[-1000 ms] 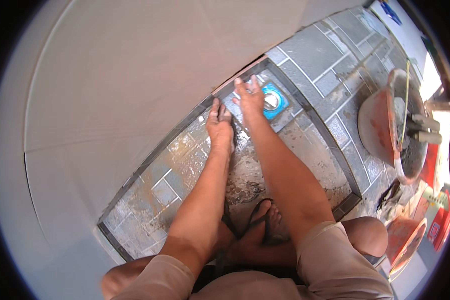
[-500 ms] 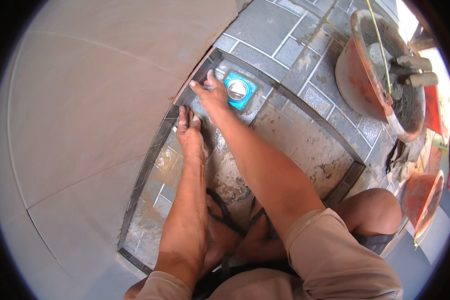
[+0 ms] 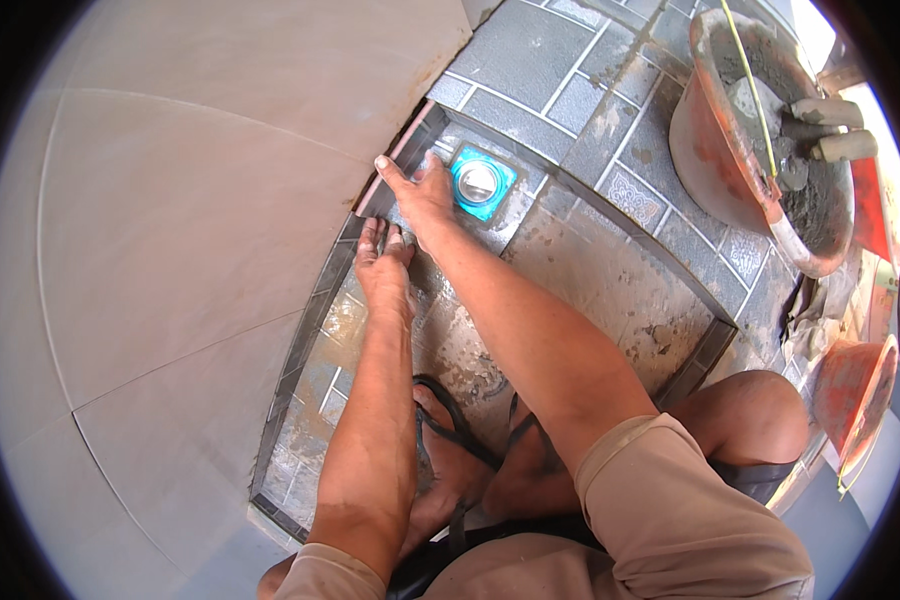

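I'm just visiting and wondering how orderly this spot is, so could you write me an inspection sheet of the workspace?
Surface: grey tiled floor; recessed section wet in places and dirt-smeared.
Job's things: dark border strip along the wall; blue square fitting with a round metal centre.
Clutter: large bucket of grey mix, two tool handles sticking out; smaller reddish bucket, tilted; crumpled grey material.
Hands: left hand, fingertips at the strip, grip unclear; right hand, fingers spread, one fingertip at the strip's top edge.
Cables: nothing seen.
Surroundings: large beige wall at left.
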A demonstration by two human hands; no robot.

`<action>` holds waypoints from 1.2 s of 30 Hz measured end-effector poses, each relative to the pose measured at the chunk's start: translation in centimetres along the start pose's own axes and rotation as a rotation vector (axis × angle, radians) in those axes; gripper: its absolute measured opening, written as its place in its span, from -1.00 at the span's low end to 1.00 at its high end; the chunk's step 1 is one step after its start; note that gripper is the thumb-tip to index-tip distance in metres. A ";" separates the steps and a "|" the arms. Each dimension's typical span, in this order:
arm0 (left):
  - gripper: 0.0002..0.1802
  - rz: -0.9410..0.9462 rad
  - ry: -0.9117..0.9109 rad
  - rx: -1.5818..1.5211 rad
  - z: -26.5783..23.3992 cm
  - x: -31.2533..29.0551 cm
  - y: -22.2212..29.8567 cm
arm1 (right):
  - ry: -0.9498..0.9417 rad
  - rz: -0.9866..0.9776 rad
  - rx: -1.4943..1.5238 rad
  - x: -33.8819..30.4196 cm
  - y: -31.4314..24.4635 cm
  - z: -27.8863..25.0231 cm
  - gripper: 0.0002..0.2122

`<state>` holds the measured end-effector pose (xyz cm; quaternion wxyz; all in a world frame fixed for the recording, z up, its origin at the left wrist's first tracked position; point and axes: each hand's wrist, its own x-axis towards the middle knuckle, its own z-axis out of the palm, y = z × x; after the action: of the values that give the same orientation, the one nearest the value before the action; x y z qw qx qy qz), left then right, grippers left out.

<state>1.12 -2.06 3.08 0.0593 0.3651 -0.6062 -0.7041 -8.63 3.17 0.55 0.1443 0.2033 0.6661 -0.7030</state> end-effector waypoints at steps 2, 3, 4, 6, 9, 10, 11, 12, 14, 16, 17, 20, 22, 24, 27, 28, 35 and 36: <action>-0.30 -0.020 0.003 0.030 -0.2 -0.1 0.1 | 0.017 0.004 -0.024 0.4 -0.1 0.5 0.06; -0.34 -0.013 0.019 0.044 -0.2 -0.1 0.0 | 0.042 0.000 -0.059 0.6 -0.2 0.8 -0.05; -0.36 -0.004 0.020 0.045 -0.3 0.0 -0.2 | 0.088 -0.108 -0.125 0.7 -0.3 1.0 -0.15; -0.42 -0.004 0.021 0.060 -0.6 -0.1 -0.6 | 0.064 -0.068 -0.237 0.5 -0.3 0.8 -0.41; -0.53 -0.002 0.043 0.012 -1.5 -1.3 -1.1 | 0.181 -0.133 -0.373 -1.3 -0.4 -0.4 -0.61; -0.54 -0.039 0.090 0.028 -1.9 -2.2 -1.1 | 0.216 -0.094 -0.391 -2.3 -0.4 -1.0 -0.64; -0.59 -0.026 0.152 0.018 -2.4 -3.2 -1.0 | 0.226 -0.128 -0.297 -3.6 -0.4 -2.1 -0.67; -0.61 -0.009 0.198 0.060 -3.2 -4.5 -0.6 | 0.231 -0.133 -0.211 -5.4 -0.3 -3.5 -0.70; -0.64 0.038 0.264 0.117 -4.7 -6.9 0.9 | 0.257 -0.110 -0.090 -8.2 -0.9 -5.9 -0.75; -0.64 0.243 0.222 0.175 -5.3 -9.0 2.8 | 0.153 -0.120 0.126 -11.7 -1.8 -8.8 -0.76; -0.65 0.310 0.201 0.221 -5.4 -10.2 3.9 | 0.102 -0.119 0.131 -13.0 -2.6 -10.0 -0.75; -0.45 0.355 -0.053 0.300 -4.8 -14.0 7.6 | -0.046 -0.178 0.008 -17.3 -6.4 -11.7 -0.74; -0.23 0.285 -0.258 0.278 -3.9 -16.5 10.2 | -0.111 -0.333 -0.250 -21.2 -9.8 -12.3 -0.76; -0.04 0.062 -0.470 -0.113 -3.7 -18.9 12.4 | -0.151 -0.724 -0.438 -26.2 -12.8 -12.8 -0.77; 0.13 -0.094 -0.816 -0.610 -4.8 -22.3 14.5 | -0.481 -0.869 -0.432 -33.9 -17.3 -18.2 -0.76; 0.17 -0.121 -0.926 -0.760 -5.8 -23.4 14.8 | -0.331 -0.949 -0.406 -36.1 -18.9 -20.7 -0.78; 0.05 -0.122 -0.932 -0.739 -11.0 -27.7 12.6 | 0.694 -0.794 -0.640 -42.2 -19.3 -45.0 -0.75; 0.02 -0.094 -0.896 -0.659 -11.6 -28.2 12.4 | 0.712 -0.661 -0.739 -42.7 -16.8 -47.9 -0.74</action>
<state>23.97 0.20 26.64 -0.1248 0.0189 -0.3028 -0.9447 25.26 49.11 34.27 -0.2519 0.1447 0.9012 -0.3217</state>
